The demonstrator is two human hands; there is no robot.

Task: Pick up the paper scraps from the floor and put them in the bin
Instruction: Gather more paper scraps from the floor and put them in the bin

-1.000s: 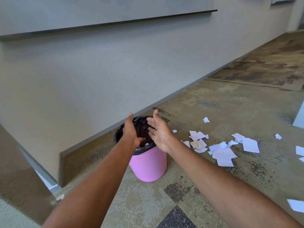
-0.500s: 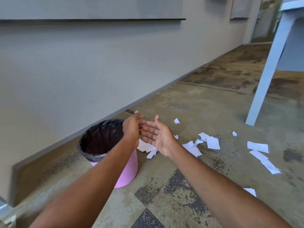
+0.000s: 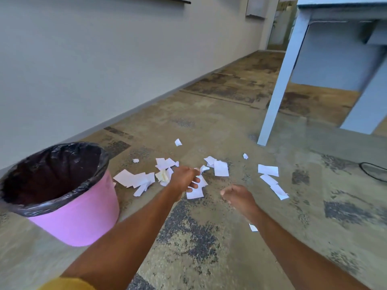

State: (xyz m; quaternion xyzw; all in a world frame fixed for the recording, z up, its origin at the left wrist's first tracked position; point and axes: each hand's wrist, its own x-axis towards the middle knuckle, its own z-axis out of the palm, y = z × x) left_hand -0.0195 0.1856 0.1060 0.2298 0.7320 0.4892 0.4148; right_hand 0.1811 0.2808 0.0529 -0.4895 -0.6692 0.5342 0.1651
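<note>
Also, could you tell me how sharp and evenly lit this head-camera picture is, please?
Head view: soft, even light, no glare or hard shadows; the left hand and right hand are motion-blurred; the floor below the pink bin smears; the wide lens makes the table leg lean; the paper scraps look fairly sharp.

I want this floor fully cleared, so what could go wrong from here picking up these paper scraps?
Scraps are scattered wide; the tiny one near the table leg and another beside the right forearm could be missed. The bin stands left of the left hand, so a loose handful may shed pieces on the way.
</note>
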